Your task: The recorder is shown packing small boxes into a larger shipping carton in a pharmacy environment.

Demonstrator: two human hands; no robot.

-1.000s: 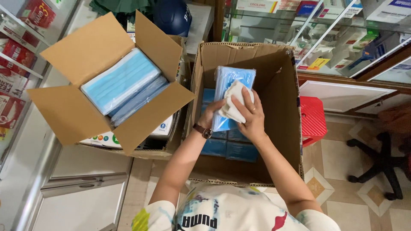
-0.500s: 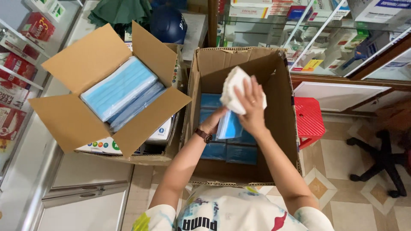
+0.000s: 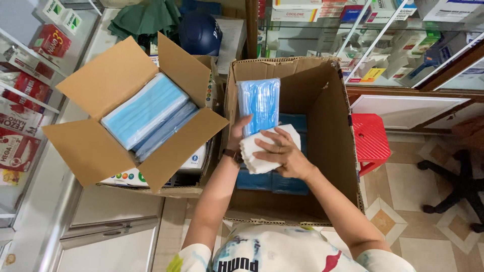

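- My left hand (image 3: pixel 238 135) grips a mask pack (image 3: pixel 259 105) upright over the box (image 3: pixel 333 126).
- My right hand (image 3: pixel 280 155) presses a white cloth (image 3: pixel 257 151) against its lower end.
- The cloth was raised half a second ago; now it's lower, the pack higher.

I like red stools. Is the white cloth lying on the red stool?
No, the right hand presses the white cloth against the blue pack.

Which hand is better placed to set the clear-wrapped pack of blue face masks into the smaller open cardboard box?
Left, probably. The left hand already grips the clear-wrapped pack of blue face masks on the side toward the smaller open cardboard box; the right hand presses a white cloth.
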